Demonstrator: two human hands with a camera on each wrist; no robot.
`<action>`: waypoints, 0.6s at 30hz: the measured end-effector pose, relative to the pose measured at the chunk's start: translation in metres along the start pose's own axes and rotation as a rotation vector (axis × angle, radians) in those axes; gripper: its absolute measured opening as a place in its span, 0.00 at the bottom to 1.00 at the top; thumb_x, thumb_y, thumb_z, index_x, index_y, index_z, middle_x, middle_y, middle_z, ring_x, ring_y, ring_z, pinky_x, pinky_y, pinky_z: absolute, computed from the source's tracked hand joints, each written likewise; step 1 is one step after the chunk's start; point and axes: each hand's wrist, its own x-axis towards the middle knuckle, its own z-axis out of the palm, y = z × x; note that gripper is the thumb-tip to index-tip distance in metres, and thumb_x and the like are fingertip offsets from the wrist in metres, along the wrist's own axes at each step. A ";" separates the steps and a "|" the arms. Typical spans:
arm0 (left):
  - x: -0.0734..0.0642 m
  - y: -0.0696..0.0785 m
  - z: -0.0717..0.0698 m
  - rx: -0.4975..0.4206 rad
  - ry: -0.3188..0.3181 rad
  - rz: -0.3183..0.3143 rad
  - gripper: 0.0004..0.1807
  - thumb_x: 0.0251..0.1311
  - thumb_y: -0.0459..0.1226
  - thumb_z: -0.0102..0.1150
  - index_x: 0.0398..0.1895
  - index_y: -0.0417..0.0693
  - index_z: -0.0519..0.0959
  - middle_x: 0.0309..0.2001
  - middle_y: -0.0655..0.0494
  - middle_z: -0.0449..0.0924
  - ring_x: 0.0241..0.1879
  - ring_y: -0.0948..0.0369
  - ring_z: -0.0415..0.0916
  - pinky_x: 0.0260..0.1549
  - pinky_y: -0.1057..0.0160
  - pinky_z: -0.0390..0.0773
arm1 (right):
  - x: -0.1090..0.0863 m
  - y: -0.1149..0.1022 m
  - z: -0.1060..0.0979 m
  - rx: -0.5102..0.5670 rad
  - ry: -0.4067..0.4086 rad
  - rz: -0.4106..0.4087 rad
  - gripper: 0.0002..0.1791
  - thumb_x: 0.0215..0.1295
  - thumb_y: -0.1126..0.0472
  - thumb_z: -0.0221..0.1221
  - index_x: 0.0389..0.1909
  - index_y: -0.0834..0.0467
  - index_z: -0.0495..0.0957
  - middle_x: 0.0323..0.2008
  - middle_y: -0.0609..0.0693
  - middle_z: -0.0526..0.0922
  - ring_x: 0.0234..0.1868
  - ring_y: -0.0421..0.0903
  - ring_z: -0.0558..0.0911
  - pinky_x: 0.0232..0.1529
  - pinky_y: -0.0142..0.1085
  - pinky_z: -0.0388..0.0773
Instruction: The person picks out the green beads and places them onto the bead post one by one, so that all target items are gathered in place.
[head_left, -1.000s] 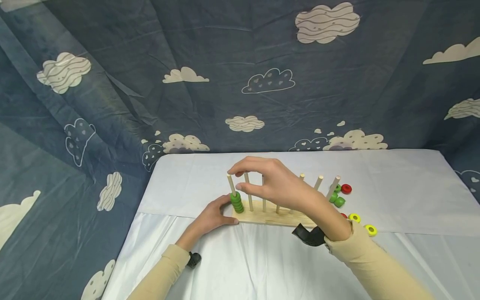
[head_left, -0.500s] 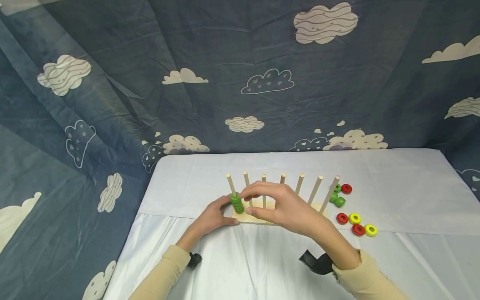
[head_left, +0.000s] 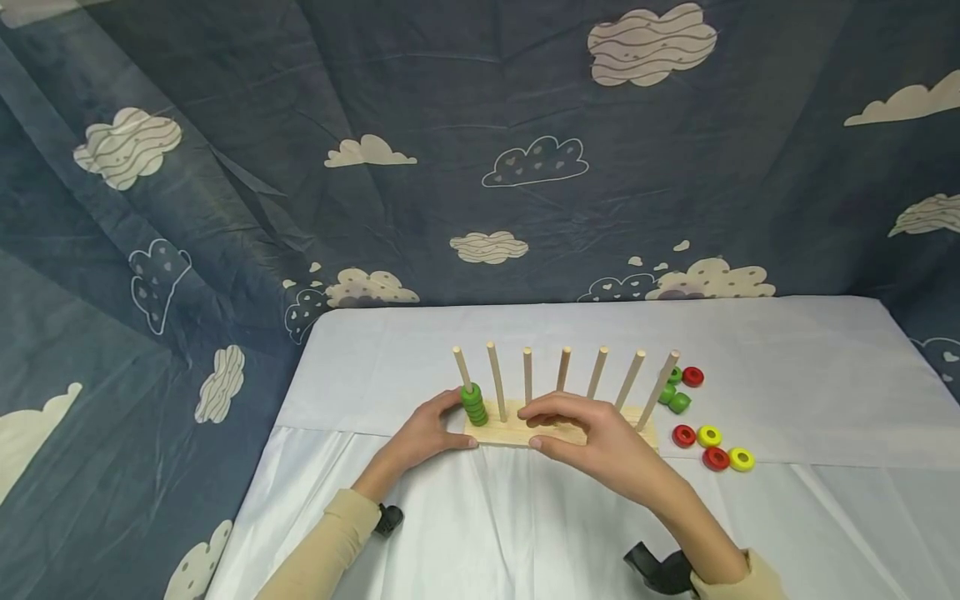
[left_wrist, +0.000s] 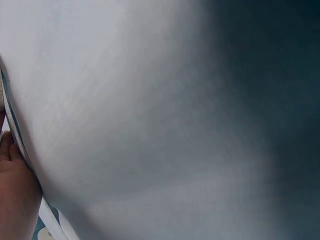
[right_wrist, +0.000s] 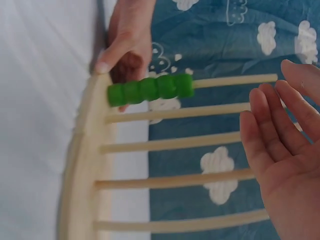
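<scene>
A wooden peg stand (head_left: 513,432) with a row of upright pegs sits on the white-covered table. Several green beads (head_left: 474,405) are stacked on its leftmost peg; the other pegs are bare. My left hand (head_left: 423,433) grips the stand's left end, thumb at the front edge and fingers behind, as the right wrist view also shows around the base (right_wrist: 90,145). My right hand (head_left: 600,437) hovers over the middle of the stand, fingers loosely bent, holding nothing. In the left wrist view, white cloth fills most of the frame, with part of the left hand (left_wrist: 17,195) at the edge.
Right of the stand lie loose beads: red beads (head_left: 716,458), yellow beads (head_left: 742,459) and green beads (head_left: 679,403), with another red bead (head_left: 693,377) farther back. A dark cloud-print curtain (head_left: 420,208) hangs behind the table (head_left: 825,375).
My right hand has moved from the top of the leftmost peg down and to the right, toward the stand's middle. My left hand and the green stack have stayed in place.
</scene>
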 end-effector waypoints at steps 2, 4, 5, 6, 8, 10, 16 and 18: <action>0.000 0.000 0.000 -0.002 0.000 0.001 0.46 0.44 0.51 0.76 0.69 0.58 0.67 0.70 0.59 0.62 0.71 0.56 0.54 0.70 0.52 0.53 | -0.004 0.006 0.000 0.007 0.024 0.021 0.16 0.62 0.51 0.65 0.51 0.39 0.79 0.49 0.35 0.80 0.50 0.37 0.79 0.57 0.47 0.75; 0.000 0.000 0.000 -0.002 -0.001 0.000 0.46 0.44 0.52 0.76 0.69 0.57 0.67 0.71 0.58 0.62 0.72 0.56 0.54 0.70 0.52 0.54 | -0.009 0.012 0.000 0.007 0.053 0.021 0.16 0.61 0.54 0.65 0.51 0.42 0.80 0.49 0.36 0.80 0.50 0.39 0.80 0.56 0.47 0.76; 0.000 -0.001 0.000 -0.006 0.000 0.000 0.46 0.43 0.52 0.76 0.69 0.56 0.67 0.71 0.57 0.61 0.72 0.55 0.54 0.70 0.52 0.54 | -0.011 0.016 0.001 0.012 0.066 0.023 0.16 0.61 0.55 0.66 0.51 0.43 0.80 0.49 0.37 0.81 0.49 0.39 0.80 0.56 0.46 0.77; 0.000 -0.001 0.000 -0.006 0.000 0.000 0.46 0.43 0.52 0.76 0.69 0.56 0.67 0.71 0.57 0.61 0.72 0.55 0.54 0.70 0.51 0.54 | -0.013 0.019 0.001 0.012 0.083 0.029 0.16 0.61 0.55 0.66 0.50 0.44 0.80 0.49 0.37 0.81 0.49 0.39 0.80 0.56 0.46 0.77; 0.000 -0.001 0.000 -0.005 -0.002 -0.003 0.46 0.43 0.52 0.75 0.69 0.57 0.67 0.71 0.57 0.61 0.72 0.55 0.54 0.70 0.51 0.54 | -0.018 0.025 0.001 0.017 0.109 0.050 0.15 0.61 0.54 0.66 0.50 0.43 0.80 0.48 0.38 0.81 0.48 0.39 0.80 0.56 0.44 0.77; 0.000 -0.001 0.001 -0.006 -0.004 -0.005 0.46 0.43 0.53 0.75 0.69 0.57 0.67 0.71 0.58 0.62 0.72 0.55 0.54 0.70 0.51 0.53 | -0.023 0.031 0.000 0.020 0.129 0.073 0.16 0.61 0.53 0.66 0.50 0.43 0.80 0.48 0.37 0.81 0.48 0.39 0.80 0.56 0.43 0.77; 0.000 -0.002 0.001 -0.013 -0.001 -0.007 0.46 0.43 0.53 0.75 0.69 0.57 0.67 0.71 0.58 0.61 0.72 0.55 0.54 0.70 0.51 0.54 | -0.038 0.048 -0.003 0.013 0.161 0.101 0.15 0.62 0.54 0.65 0.50 0.45 0.80 0.49 0.42 0.82 0.48 0.40 0.81 0.52 0.41 0.79; 0.001 -0.002 0.001 -0.013 0.001 -0.006 0.46 0.43 0.53 0.75 0.69 0.57 0.67 0.71 0.58 0.61 0.72 0.55 0.54 0.70 0.52 0.53 | -0.043 0.052 -0.004 0.001 0.179 0.109 0.15 0.62 0.53 0.64 0.50 0.44 0.79 0.49 0.44 0.82 0.48 0.40 0.81 0.52 0.39 0.80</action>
